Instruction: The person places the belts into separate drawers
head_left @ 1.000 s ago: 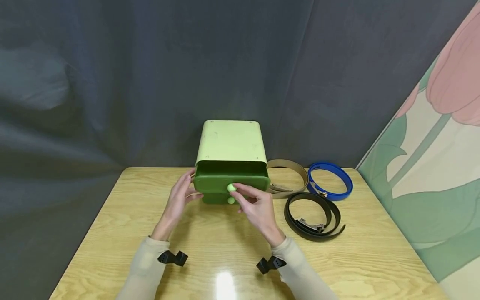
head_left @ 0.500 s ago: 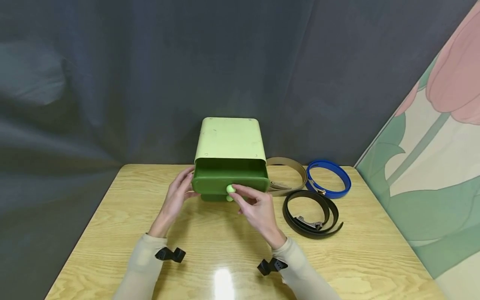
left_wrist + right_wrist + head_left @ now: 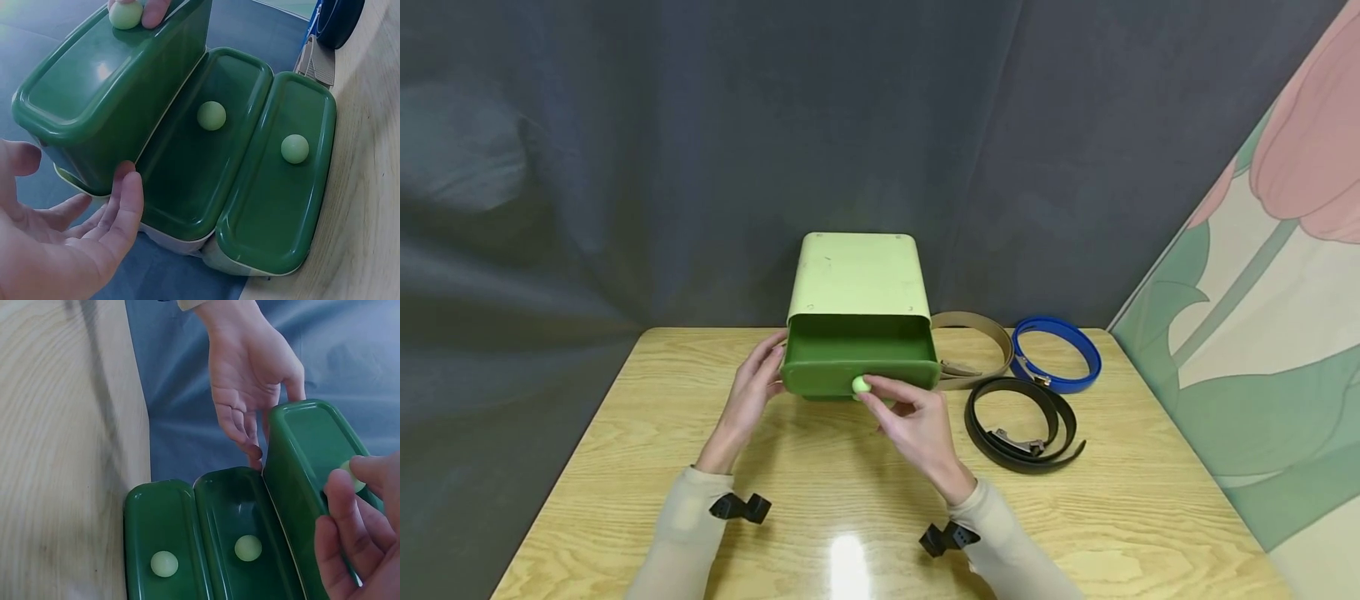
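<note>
Drawer [image 3: 823, 377], glossy green, round-cornered, its spherical knob [image 3: 860, 385] in the right hand [image 3: 921, 423]

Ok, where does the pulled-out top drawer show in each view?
Head: the top drawer sits just below centre.
Left wrist: the top drawer, upper left.
Right wrist: the top drawer, right side.
Shared landmark: its pale green knob, pinched by the right hand.
</note>
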The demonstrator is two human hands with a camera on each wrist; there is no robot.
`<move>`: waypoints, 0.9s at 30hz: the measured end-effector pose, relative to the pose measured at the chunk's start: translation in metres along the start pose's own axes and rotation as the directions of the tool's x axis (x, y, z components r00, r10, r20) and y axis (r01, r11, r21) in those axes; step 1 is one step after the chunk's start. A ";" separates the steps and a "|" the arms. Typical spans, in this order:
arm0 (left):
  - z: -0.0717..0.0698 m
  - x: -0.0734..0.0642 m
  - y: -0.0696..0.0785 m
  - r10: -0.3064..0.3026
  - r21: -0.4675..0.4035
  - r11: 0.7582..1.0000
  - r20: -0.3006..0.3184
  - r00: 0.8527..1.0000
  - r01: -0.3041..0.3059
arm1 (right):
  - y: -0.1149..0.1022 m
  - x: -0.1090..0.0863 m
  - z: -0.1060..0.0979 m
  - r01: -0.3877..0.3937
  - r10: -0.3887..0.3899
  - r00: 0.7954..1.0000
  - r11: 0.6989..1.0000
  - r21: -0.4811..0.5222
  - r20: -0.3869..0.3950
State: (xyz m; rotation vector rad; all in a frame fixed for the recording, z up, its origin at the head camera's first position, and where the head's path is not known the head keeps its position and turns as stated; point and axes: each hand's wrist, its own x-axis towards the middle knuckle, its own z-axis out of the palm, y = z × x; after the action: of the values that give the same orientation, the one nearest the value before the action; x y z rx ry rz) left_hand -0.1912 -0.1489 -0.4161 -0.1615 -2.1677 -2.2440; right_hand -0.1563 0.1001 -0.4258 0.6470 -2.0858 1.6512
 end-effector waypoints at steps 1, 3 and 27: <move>0.000 0.000 0.000 0.001 -0.001 1.000 0.002 1.000 -0.001 | 0.000 -0.001 0.000 0.011 -0.011 1.000 1.000 -0.002 0.001; 0.000 0.000 0.001 0.004 -0.003 1.000 0.007 1.000 -0.004 | -0.001 -0.003 0.000 0.039 -0.039 0.999 0.999 -0.007 0.005; -0.001 -0.001 0.003 -0.015 -0.003 1.000 0.026 1.000 0.015 | -0.003 -0.017 -0.003 0.128 -0.128 0.992 0.991 -0.029 0.025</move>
State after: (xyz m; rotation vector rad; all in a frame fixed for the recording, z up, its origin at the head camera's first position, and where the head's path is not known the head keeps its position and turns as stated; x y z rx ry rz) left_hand -0.1902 -0.1499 -0.4133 -0.1765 -2.1854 -2.2660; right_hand -0.1409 0.1041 -0.4330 0.7766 -2.0364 1.5452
